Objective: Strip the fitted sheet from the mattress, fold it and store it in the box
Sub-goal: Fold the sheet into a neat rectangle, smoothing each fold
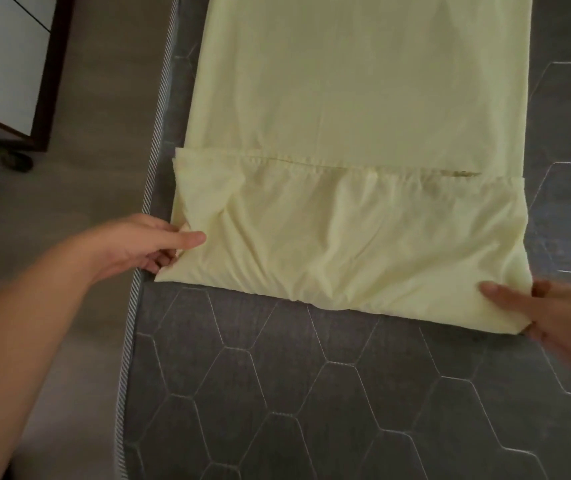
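The pale yellow fitted sheet (356, 109) lies as a long folded strip on the bare grey quilted mattress (311, 393). Its near end is turned up over itself, showing the gathered elastic hem across the strip. My left hand (138, 244) pinches the near left corner of that fold, thumb on top and fingers under the cloth. At the near right corner, my right hand (550, 313) pinches the cloth the same way. The box is not in view.
The mattress edge with striped piping (145, 216) runs along the left, with beige floor (79, 188) beyond it. A dark-framed piece of furniture with white panels (7, 64) stands on the floor at the upper left.
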